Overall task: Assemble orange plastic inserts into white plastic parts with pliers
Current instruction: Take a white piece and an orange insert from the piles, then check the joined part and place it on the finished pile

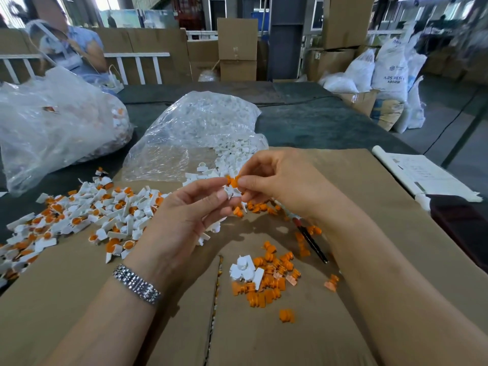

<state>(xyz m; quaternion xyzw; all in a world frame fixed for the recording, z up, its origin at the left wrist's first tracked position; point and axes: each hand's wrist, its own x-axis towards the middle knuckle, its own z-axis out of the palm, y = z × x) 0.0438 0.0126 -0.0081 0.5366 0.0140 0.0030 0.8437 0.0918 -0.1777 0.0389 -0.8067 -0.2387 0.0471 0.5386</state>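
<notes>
- Above the cardboard (343, 180), two hands meet; left hand (184, 207) curls round a white part (232, 192), more white pieces tucked in its palm; right hand (272, 178) pinches an orange insert (233, 181) at the part's top
- Pliers (311, 240) lie under the right wrist, dark handles, one pair
- Loose inserts (266, 283), too many to count, ridged and blocky, heaped near a few white parts
- Assembled pile (92, 217) lies at left; two crinkled clear bags (195, 128) behind
</notes>
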